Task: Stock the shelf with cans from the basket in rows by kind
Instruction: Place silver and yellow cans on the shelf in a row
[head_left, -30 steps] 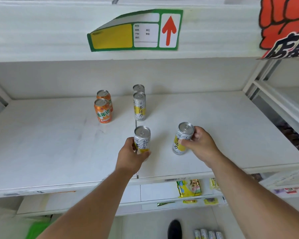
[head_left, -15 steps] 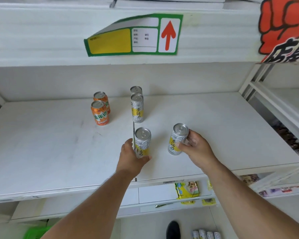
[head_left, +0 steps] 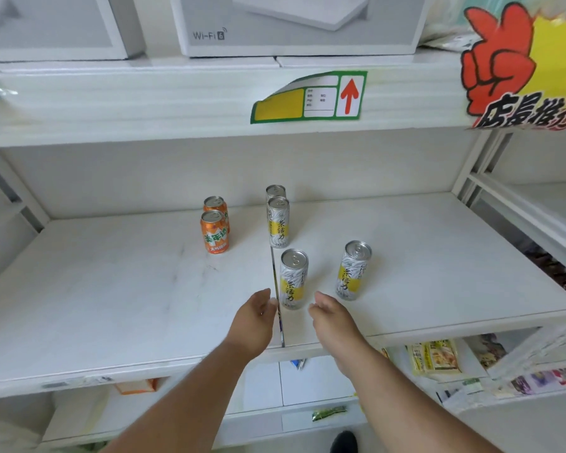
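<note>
On the white shelf [head_left: 111, 289] stand two orange cans [head_left: 214, 231] in a row at the back left. Two silver-and-yellow cans [head_left: 278, 222] line up behind one another at the back centre. A third silver-and-yellow can [head_left: 293, 279] stands upright in front of them, and another one [head_left: 353, 271] stands to its right. My left hand [head_left: 252, 318] and my right hand [head_left: 332, 317] hover just in front of the third can, one on each side, fingers relaxed and holding nothing. No basket is in view.
A green, yellow and white label with a red arrow [head_left: 309, 98] hangs on the upper shelf edge. Wi-Fi boxes [head_left: 294, 24] stand above. A red and yellow sign [head_left: 520, 67] hangs at the right. Snack packets [head_left: 435, 356] lie on the shelf below.
Both hands have let go of their cans and drawn back toward the shelf's front edge. The two cans now stand free and upright. The camera view has tilted upward.
</note>
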{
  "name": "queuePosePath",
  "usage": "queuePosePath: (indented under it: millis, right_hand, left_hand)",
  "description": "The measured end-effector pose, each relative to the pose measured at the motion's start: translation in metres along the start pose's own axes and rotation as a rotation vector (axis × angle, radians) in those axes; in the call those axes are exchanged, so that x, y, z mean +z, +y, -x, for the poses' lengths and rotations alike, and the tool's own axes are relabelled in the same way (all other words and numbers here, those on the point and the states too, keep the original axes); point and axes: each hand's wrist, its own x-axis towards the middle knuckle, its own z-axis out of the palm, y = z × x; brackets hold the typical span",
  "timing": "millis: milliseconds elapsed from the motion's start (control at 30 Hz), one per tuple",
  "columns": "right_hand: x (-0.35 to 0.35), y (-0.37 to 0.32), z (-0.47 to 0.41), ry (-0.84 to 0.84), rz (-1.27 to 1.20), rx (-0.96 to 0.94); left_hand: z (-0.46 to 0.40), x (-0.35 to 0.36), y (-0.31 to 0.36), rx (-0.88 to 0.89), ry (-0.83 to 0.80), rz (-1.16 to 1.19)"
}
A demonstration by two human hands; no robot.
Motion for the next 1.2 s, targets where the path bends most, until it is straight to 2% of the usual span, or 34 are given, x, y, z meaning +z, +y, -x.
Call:
queuePosePath:
  millis: [167,433,700,1033,1200]
  right_hand:
    - [0.004,-0.007,-0.024,-0.007,-0.063,-0.015]
    - [0.019,0.005,-0.049,-0.01,-0.169,-0.06]
    - [0.025,-0.01,-0.085,-0.06,-0.221,-0.037]
    - [0.023,-0.039,-0.144,-0.101,-0.245,0.003]
    - [0.024,-0.051,-0.16,-0.096,-0.179,-0.018]
  left_hand:
    - [-0.013,0.004,-0.006,-0.045,-0.019,0.079]
    - [-0.025,0.01,-0.001,-0.092,-0.186,0.282]
    - [-0.06,0.015,-0.006,-0.107,-0.14,0.37]
    - [-0.114,0.019,0.005,-0.083,-0.09,0.359]
    - [-0.137,0.019,0.005,-0.091,-0.088,0.339]
